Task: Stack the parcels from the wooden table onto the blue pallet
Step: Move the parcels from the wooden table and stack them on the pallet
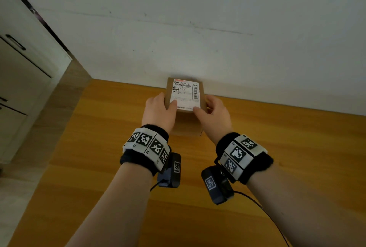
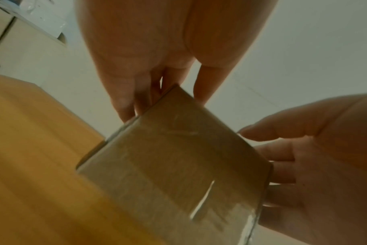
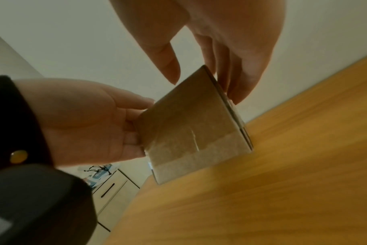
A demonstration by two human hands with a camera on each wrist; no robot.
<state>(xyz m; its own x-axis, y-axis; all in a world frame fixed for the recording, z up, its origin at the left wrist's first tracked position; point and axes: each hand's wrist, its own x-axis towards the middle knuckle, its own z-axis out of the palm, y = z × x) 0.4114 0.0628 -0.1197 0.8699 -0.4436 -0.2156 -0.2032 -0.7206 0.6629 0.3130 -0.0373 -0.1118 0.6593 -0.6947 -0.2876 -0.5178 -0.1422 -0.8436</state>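
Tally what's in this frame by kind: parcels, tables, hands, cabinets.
Parcels: 1, the cardboard parcel
Tables: 1, the wooden table
Hands: 2, left hand and right hand, both gripping the parcel
Cabinets: 1, the white cabinet
Total: 5

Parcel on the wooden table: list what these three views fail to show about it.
- Parcel: whether it rests on the wooden table or is lifted; head view, forearms cover its base; both wrist views are blurred.
- Shipping label: small print too small to read.
- Left hand and right hand: fingers behind the parcel's sides.
- Blue pallet: outside every view.
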